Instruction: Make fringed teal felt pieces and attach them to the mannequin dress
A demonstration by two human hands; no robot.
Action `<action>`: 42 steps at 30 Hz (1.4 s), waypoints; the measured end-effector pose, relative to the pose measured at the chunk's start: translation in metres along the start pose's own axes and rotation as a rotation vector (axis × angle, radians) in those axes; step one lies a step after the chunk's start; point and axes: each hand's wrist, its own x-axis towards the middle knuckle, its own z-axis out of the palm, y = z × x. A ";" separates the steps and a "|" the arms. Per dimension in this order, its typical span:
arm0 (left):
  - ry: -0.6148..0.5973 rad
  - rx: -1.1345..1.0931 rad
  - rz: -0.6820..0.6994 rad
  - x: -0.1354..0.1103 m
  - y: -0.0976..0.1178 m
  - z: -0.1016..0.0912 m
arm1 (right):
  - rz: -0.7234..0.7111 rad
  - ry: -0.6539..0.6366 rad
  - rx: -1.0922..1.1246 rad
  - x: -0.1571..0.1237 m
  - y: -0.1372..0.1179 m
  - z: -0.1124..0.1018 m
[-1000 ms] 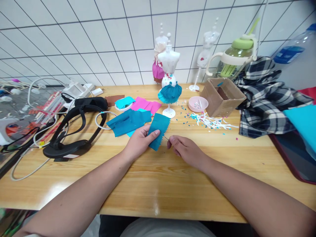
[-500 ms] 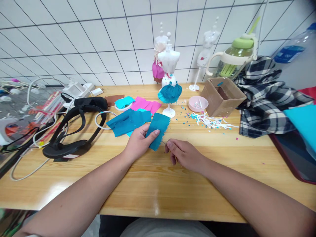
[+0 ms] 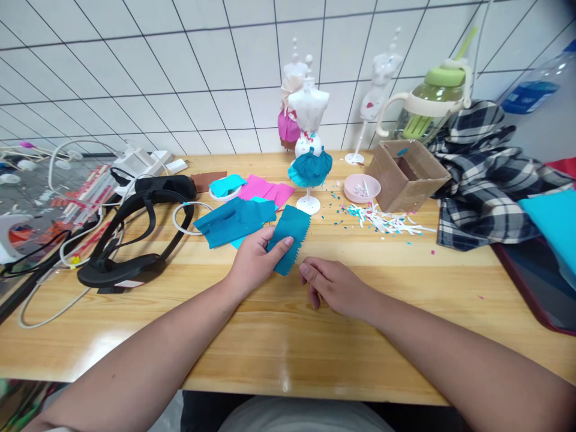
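My left hand (image 3: 254, 261) grips a teal crepe-like piece (image 3: 291, 225) between thumb and fingers. That piece is roughly rectangular, with a toothed right edge. Just right of the teeth, my right hand (image 3: 332, 282) is closed in a pinch, apart from the piece; whatever its fingertips hold is too small to make out. Behind my left hand lies a larger teal sheet (image 3: 236, 219) with a pink sheet (image 3: 270, 191) beyond it. A small white dress form (image 3: 309, 108) wearing a ruffled teal skirt (image 3: 310, 168) stands upright past my hands.
Paper scraps (image 3: 387, 221) lie by a pink dish (image 3: 361, 188) and a cardboard box (image 3: 407, 174). At the left sits a black headset strap (image 3: 155, 264) among white cables. A green-lidded jug (image 3: 427, 108) and checked cloth (image 3: 477, 180) occupy the right.
A thin dark line that ran from my right fingertips toward the toothed edge no longer shows. My right hand has barely shifted, and my left keeps its hold on the teal piece.
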 end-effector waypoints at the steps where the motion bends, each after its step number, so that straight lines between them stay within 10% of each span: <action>1: -0.005 0.001 -0.002 0.000 0.000 0.000 | 0.002 0.004 0.002 0.000 0.000 0.000; 42: -0.144 -0.234 -0.099 0.002 -0.007 -0.001 | -0.059 0.028 -0.094 0.002 0.000 -0.007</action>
